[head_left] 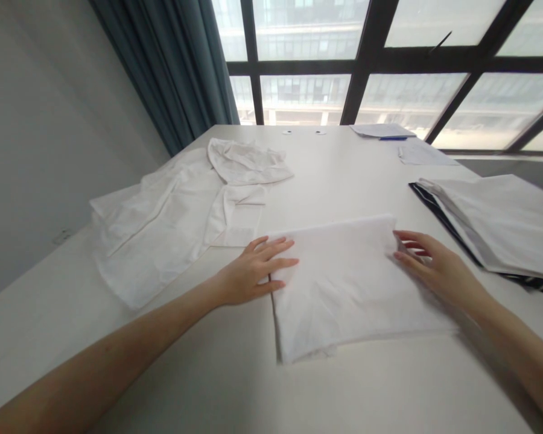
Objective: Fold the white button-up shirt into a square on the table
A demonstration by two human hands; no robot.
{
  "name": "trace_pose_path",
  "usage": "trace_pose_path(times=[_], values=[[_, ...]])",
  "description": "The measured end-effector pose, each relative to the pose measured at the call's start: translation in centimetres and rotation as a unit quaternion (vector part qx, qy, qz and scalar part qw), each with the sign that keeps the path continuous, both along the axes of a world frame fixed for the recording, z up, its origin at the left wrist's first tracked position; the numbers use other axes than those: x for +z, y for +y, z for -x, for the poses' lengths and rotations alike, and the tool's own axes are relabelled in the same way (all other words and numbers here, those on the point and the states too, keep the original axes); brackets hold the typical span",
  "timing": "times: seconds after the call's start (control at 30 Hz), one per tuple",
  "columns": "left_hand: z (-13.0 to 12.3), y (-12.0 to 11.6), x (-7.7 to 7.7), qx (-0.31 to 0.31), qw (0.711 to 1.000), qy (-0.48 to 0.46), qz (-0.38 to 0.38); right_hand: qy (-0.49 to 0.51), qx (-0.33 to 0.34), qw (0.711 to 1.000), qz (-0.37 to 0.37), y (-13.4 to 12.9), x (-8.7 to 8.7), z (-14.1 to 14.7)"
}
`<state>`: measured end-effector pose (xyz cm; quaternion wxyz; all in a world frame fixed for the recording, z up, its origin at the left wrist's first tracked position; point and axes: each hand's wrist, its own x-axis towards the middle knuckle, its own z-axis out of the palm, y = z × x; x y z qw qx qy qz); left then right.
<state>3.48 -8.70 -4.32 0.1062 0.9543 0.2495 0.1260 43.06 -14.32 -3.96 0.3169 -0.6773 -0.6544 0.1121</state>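
A folded white cloth lies on the white table in front of me, roughly rectangular, with light wrinkles near its lower part. My left hand rests on its left edge, fingers spread and palm down. At the upper right edge is my right hand, its fingers and thumb curled around the cloth's border. The part between those fingertips is partly hidden. Whether the folded piece is a garment I cannot tell.
Loose, crumpled white garments spread over the table's left side. On the right lies a stack of folded white fabric over a black-and-white striped piece. Papers and a blue pen lie near the window end.
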Motion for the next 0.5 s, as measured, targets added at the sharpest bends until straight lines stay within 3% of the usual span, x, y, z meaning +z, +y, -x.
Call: trace_pose_path(times=[0.2, 0.4, 0.5], values=[[0.2, 1.0, -1.2, 0.174, 0.975, -0.133, 0.030, 0.051, 0.013, 0.998, 0.025, -0.1, -0.8, 0.0], [0.3, 1.4, -1.4, 0.173, 0.975, -0.129, 0.043, 0.075, 0.027, 0.996, 0.043, 0.0, -0.7, -0.3], [0.1, 1.1, -1.2, 0.161, 0.979, -0.124, 0.011, -0.002, 0.005, 1.000, -0.026, -0.2, -0.1, 0.4]])
